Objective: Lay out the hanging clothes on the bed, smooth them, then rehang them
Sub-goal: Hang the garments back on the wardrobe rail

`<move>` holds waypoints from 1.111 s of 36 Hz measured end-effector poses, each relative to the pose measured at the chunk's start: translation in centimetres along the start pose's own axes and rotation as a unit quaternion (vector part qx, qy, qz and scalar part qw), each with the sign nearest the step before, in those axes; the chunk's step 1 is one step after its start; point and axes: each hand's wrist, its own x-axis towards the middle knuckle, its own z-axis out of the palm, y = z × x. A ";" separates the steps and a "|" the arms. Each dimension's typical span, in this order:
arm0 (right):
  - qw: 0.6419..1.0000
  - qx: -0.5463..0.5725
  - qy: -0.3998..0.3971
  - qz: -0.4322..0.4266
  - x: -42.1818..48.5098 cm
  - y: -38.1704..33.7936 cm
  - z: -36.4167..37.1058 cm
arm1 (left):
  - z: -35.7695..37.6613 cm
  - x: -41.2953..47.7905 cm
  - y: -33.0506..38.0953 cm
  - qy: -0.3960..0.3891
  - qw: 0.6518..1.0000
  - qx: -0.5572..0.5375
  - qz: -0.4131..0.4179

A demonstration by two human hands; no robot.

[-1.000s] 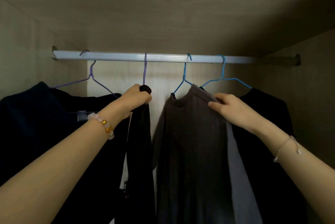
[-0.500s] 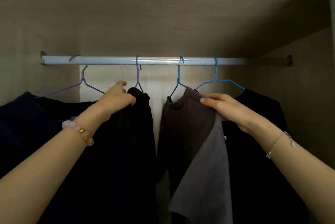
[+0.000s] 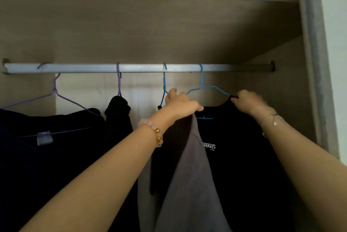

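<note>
Black T-shirt (image 3: pixel 234 156), hanging on blue hanger (image 3: pixel 207 88) below closet rail (image 3: pixel 131 67): right hand (image 3: pixel 248 103) pinching its shoulder, left hand (image 3: pixel 181 103) clenching grey garment (image 3: pixel 189 175); risking slipping off, hook snagging.

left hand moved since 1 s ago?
Yes. The left hand has shifted right along the rail: it was at the purple hanger with the dark garment, and now grips the grey garment by the blue hanger.
</note>
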 end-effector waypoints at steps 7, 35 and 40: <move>0.999 0.004 0.053 -0.004 -0.1 0.9 2.2 | -0.3 -0.7 -3.0 0.019 0.962 -0.249 -0.112; 0.983 0.032 0.110 0.142 -1.4 2.6 1.0 | 3.2 0.9 0.2 -0.034 0.961 -0.266 -0.072; 0.981 0.052 0.120 0.141 -1.6 2.6 1.3 | 4.4 1.2 1.3 -0.037 0.957 -0.281 -0.068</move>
